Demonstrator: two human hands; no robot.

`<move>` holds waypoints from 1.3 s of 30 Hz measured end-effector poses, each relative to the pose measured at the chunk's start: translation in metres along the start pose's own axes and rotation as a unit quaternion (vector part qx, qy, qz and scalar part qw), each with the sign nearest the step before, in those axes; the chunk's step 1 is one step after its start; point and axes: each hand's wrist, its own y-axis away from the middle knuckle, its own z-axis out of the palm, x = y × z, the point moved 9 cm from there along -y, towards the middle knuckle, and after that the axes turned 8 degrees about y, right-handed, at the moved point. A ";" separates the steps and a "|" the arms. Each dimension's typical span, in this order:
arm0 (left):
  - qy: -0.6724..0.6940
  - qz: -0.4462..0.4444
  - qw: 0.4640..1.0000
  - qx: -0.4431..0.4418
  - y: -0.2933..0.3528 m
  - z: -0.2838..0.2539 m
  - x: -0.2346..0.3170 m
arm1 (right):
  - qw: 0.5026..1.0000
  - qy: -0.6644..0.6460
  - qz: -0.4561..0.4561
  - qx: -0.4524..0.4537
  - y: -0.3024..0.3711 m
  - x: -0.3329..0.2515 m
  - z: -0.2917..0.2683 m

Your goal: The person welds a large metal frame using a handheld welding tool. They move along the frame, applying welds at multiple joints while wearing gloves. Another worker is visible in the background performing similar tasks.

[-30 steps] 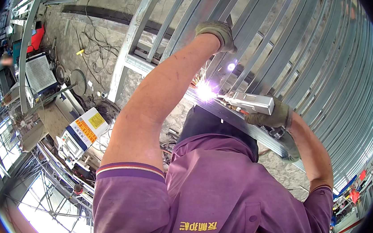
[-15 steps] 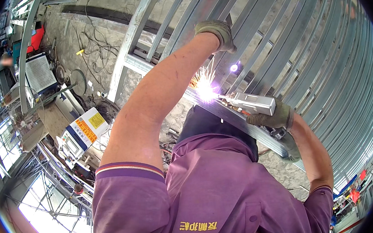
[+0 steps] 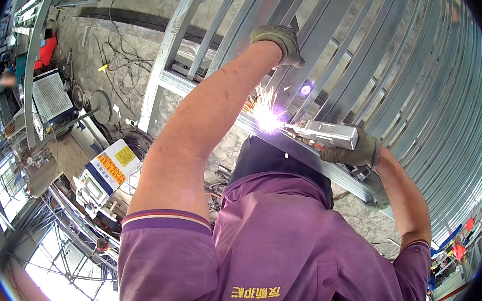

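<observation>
My right hand (image 3: 362, 151), in a dark green work glove, is closed round a silver box-bodied handheld welding torch (image 3: 332, 132). Its nozzle points left at a frame of galvanized steel bars, where a bright white-violet glow with orange sparks (image 3: 269, 120) hides the contact point. Farther off, my left hand (image 3: 280, 43), also gloved, is curled over one of the long steel bars (image 3: 314, 39); its fingertips are partly hidden. The near rail (image 3: 324, 168) of the frame runs right in front of my body. A small violet light spot (image 3: 305, 90) shows among the bars.
Many parallel steel bars (image 3: 422, 104) spread out to the right. On the left stand a white-and-blue machine with orange and yellow labels (image 3: 112, 166), a wire-caged fan (image 3: 35, 150) and a grey vented box (image 3: 51, 94). Cables (image 3: 125, 60) lie on the concrete floor.
The torch, my right hand and the glow have shifted very slightly to the right. Sparks still fly, in a changed spray. My left hand stays almost where it was.
</observation>
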 end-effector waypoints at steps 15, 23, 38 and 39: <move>0.003 -0.006 1.000 -0.020 -0.007 0.007 -0.006 | 1.000 -0.024 0.010 0.010 0.004 0.011 0.000; -0.010 -0.006 1.000 -0.020 -0.010 0.006 -0.008 | 1.000 -0.018 0.007 0.006 0.005 0.007 0.000; -0.028 -0.013 0.999 -0.034 -0.008 0.003 -0.006 | 0.999 -0.031 0.008 0.019 0.012 0.002 -0.002; -0.036 -0.017 0.998 -0.045 -0.009 0.004 -0.007 | 1.000 -0.021 0.009 0.020 0.012 0.002 -0.003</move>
